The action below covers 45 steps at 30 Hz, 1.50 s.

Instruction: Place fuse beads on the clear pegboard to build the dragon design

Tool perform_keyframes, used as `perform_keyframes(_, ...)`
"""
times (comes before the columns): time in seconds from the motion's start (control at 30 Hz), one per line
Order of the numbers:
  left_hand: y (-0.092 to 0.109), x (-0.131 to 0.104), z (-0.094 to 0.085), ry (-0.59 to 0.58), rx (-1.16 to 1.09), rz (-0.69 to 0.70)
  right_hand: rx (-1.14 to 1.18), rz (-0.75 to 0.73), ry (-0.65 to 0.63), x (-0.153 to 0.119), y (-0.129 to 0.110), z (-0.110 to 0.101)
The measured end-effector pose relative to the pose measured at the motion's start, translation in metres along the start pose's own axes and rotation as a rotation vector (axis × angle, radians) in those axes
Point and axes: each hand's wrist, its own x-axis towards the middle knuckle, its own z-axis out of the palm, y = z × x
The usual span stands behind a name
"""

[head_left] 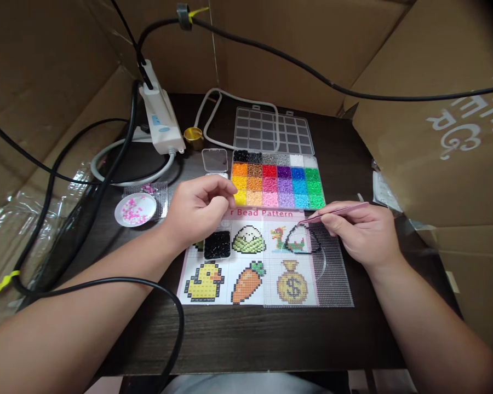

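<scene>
My right hand [363, 230] pinches a pair of pink tweezers [345, 211], whose tips point left to the top of a loop of black beads [288, 242]. That loop sits on a clear pegboard [336, 273], which overlaps the right side of a printed bead pattern sheet [227, 268]. My left hand [201, 205] is loosely closed, knuckles up, with its fingertips by the lower left corner of a sectioned box of colored beads [277, 208]. I see nothing between its fingers. Just below it, a small open box of black beads [217, 245] lies on the sheet.
A white dish of pink and white beads [135, 209] stands at left. Behind are a power strip [160, 117], a gold cup [194, 138] and a clear lid [274, 130]. Black cables [176, 306] cross my left forearm and overhead. Cardboard walls [271, 49] enclose the table.
</scene>
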Motion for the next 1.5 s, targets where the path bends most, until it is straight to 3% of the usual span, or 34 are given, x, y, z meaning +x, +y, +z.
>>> perform_keyframes(0.77,0.0020,0.0001,0.0009,0.015,0.004,-0.007,-0.014,-0.002,0.012,0.0011,-0.0073,0.0006)
perform_keyframes(1.5,0.0003,-0.0001,0.0001,0.008,0.005,0.012,0.051,0.016,-0.094,-0.0026,-0.0036,0.0009)
